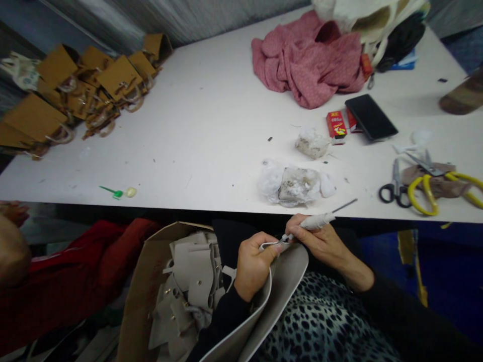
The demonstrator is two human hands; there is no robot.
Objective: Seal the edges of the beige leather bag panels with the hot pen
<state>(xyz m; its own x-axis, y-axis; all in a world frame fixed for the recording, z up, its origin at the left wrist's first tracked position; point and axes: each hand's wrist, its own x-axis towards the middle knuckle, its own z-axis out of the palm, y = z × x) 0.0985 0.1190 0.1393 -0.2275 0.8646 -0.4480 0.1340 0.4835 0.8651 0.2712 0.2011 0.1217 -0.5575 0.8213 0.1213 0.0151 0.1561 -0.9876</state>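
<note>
My left hand (256,261) pinches the upper edge of a folded light-grey leather-like piece (290,274), which hangs over my lap. In my right hand (317,244) is a thin metal tool with a white-wrapped handle (319,221). A slim metal rod sticks out of one end toward the upper right; the other end meets the grey edge beside my left fingertips. What exactly it touches there is too small to make out. To the left of my left hand stands a cardboard box (138,296) holding many grey pieces with small metal studs (199,281).
On the white table (196,136) lie wrapped whitish blocks (300,183), black-handled scissors (395,188), yellow-handled scissors (426,196), a phone (372,116), a red box (336,125) and a pink cloth (309,60). Brown bags (118,78) are heaped at left. Another person's arm (13,246) shows at the left edge.
</note>
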